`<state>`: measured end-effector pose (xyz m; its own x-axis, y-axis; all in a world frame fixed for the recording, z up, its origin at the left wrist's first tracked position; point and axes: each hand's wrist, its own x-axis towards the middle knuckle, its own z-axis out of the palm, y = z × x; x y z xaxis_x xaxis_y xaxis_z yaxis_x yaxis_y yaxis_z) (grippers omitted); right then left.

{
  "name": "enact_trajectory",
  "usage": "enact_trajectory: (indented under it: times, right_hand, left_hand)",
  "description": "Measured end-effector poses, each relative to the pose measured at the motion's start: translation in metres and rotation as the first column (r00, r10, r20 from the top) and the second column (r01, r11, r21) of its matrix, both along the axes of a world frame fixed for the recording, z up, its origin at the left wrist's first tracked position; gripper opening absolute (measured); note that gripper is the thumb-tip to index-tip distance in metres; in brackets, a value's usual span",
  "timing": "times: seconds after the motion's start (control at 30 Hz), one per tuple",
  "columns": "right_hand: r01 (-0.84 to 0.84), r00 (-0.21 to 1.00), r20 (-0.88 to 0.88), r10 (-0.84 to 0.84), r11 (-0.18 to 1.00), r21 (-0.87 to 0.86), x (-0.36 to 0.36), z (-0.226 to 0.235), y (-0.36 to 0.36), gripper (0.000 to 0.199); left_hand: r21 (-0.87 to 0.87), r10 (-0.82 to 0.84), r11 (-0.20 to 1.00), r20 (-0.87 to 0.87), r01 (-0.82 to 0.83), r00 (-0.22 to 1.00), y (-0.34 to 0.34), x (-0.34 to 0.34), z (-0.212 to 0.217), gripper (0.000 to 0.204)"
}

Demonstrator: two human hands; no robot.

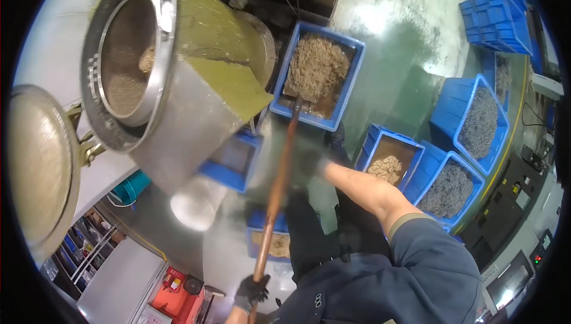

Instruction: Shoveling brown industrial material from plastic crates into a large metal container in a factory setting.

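A long-handled shovel (276,190) reaches from the lower edge up to a blue bin (360,65). Its head is mostly buried in a heap of tan, grainy material (318,62), with murky liquid around the heap. My left hand (253,292), in a dark glove, is wrapped round the lower end of the wooden handle. My right hand (310,161), also darkly gloved, is beside the upper part of the handle. Motion smears its fingers, so their grip does not show. Left of the bin tilts a large metal drum (196,95), its round mouth facing left with tan material inside.
A round hinged lid (44,172) stands open at the far left. Blue bins (440,116) with grey material line the right, and a smaller bin (372,145) holds tan lumps. Another bin (254,238) is by my legs. A blue tray (229,181) sits below the drum.
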<state>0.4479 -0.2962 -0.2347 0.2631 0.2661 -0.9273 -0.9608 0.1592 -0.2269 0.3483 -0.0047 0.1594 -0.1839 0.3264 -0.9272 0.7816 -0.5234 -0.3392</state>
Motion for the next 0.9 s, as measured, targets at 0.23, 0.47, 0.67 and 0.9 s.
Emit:
enact_trajectory:
  times: [0.23, 0.47, 0.67, 0.9]
  right_hand:
    - [0.590, 0.769, -0.255, -0.587, 0.804, -0.071, 0.062, -0.143, 0.030, 0.028]
    - [0.691, 0.722, -0.205, -0.660, 0.692, 0.206, 0.005, -0.190, 0.042, 0.015]
    - [0.412, 0.893, -0.265, -0.363, 0.897, 0.160, 0.008, -0.180, 0.017, 0.020]
    - [0.561, 0.738, -0.427, -0.523, 0.827, -0.042, 0.069, -0.135, 0.012, 0.015]
  left_hand:
    - [-0.112, 0.105, 0.989, 0.111, -0.092, 0.988, 0.046, -0.085, -0.016, 0.024]
    - [0.096, -0.299, 0.954, 0.410, 0.285, 0.862, 0.051, -0.110, -0.033, 0.029]
    - [0.027, -0.118, 0.993, 0.347, 0.116, 0.931, 0.065, -0.125, -0.041, 0.028]
    - [-0.023, 0.091, 0.996, 0.283, -0.088, 0.955, 0.089, -0.159, -0.034, 0.028]
